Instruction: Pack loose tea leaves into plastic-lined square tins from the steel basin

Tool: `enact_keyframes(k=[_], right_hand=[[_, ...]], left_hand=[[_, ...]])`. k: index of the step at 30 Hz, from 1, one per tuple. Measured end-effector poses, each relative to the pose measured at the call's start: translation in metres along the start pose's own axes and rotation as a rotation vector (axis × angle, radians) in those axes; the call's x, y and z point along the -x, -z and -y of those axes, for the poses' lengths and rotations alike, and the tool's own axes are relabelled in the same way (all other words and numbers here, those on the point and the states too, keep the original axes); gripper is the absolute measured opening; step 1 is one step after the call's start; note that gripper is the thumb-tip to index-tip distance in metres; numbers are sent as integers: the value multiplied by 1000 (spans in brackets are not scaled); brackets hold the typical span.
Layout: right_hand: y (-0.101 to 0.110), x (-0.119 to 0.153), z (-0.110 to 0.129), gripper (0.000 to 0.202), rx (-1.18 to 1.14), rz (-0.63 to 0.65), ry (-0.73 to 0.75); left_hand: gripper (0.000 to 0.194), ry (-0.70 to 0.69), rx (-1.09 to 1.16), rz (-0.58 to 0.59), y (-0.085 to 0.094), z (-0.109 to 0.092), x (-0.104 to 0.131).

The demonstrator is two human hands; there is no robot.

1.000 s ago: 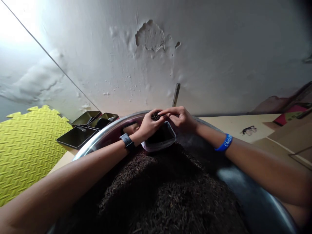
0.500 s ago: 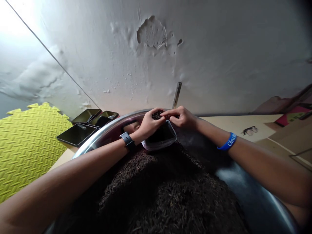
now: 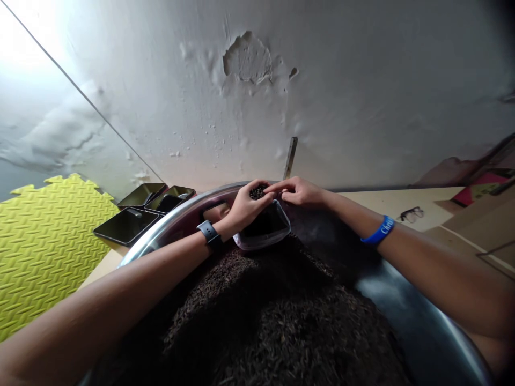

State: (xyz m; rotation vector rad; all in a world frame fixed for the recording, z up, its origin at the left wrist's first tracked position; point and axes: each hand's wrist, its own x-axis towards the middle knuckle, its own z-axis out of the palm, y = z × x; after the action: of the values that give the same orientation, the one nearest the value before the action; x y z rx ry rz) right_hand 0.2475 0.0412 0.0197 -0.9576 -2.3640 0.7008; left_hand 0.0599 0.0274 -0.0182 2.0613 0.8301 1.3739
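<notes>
My left hand [image 3: 247,207], with a dark watch on its wrist, is cupped around a small heap of dark dried leaves [image 3: 257,192]. My right hand [image 3: 295,191] reaches in from the right, its index fingertip touching the heap and its other fingers curled. Below both hands, a clear plastic container [image 3: 263,239] with a dark inside rests on the large mass of dark leaves [image 3: 306,327]. That mass lies in a wide, shiny metal basin [image 3: 151,236]. Whether the right fingertips pinch any leaf is too small to tell.
Three dark open trays [image 3: 126,225] stand left of the basin, one holding a small utensil. A yellow foam mat [image 3: 52,241] is at the far left. Glasses [image 3: 412,214] lie on the pale table [image 3: 374,201] at the right. A metal strip [image 3: 290,158] leans against the peeling wall [image 3: 341,107].
The fingers of my right hand have shifted slightly at the heap, and its wrist sits a little flatter. My left hand keeps its cupped hold. The view has moved very slightly.
</notes>
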Motion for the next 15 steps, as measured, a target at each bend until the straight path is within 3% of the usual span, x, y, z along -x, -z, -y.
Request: enact_keyframes(k=[15], right_hand=[[-1, 1, 4, 33, 52, 23, 35]], left_hand=[[26, -15, -3, -20, 0, -3, 1]])
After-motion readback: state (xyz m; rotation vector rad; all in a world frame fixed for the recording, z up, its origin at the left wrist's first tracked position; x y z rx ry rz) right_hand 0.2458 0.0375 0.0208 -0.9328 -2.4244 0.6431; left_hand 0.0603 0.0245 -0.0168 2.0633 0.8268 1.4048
